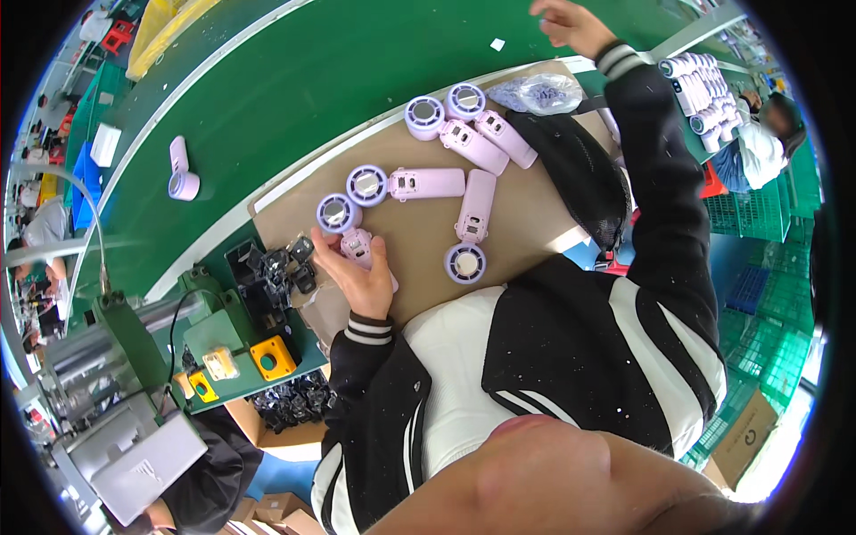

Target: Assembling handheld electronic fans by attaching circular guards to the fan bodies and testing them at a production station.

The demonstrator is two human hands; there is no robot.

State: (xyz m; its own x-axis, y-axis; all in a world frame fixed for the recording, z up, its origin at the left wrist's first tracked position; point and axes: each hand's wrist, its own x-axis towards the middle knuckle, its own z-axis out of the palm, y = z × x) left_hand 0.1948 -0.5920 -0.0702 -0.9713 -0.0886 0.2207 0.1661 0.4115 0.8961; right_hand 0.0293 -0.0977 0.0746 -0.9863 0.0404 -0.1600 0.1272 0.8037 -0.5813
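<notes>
Several lilac handheld fans lie on a brown cardboard sheet in front of me. My left hand point(361, 283) is closed round the handle of one handheld fan point(339, 214), its round head pointing away from me and its handle partly hidden by the palm. Beside it lies another fan point(428, 183), turned sideways. A third fan point(474, 205) has its head toward me, and two more lie side by side at the sheet's far edge. My right hand point(578, 28) is stretched out far right over the green belt, fingers curled; whatever they hold is too small to make out.
A black pouch point(571, 174) and a clear plastic bag point(537, 94) of small parts sit right of the fans. Dark small parts point(283, 267) are heaped at left, near a green press machine point(218, 316) with yellow button boxes point(273, 358). One fan point(183, 169) lies on the green belt point(294, 89).
</notes>
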